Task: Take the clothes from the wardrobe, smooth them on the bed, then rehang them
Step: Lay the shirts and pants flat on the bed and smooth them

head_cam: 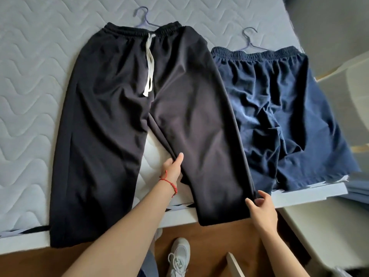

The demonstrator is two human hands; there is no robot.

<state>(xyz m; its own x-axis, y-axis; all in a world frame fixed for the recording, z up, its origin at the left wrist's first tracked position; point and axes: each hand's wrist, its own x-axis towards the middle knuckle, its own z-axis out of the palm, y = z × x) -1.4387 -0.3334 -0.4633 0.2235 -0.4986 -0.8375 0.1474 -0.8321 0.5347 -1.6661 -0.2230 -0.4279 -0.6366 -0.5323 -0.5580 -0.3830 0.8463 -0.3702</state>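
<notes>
Black drawstring trousers (111,120) lie flat on the quilted grey mattress (34,80), their waistband on a blue hanger (144,19), both legs hanging over the bed's near edge. My left hand (173,170) grips the inner edge of the right trouser leg, thumb on top. My right hand (259,204) pinches that leg's outer edge near the hem. Crumpled navy shorts (283,116) lie to the right on a second blue hanger (249,40).
The bed's near edge (299,193) runs across the lower frame above a wooden floor (215,244). My white sneaker (179,256) stands on the floor. A pale cabinet or table (327,228) stands at the lower right.
</notes>
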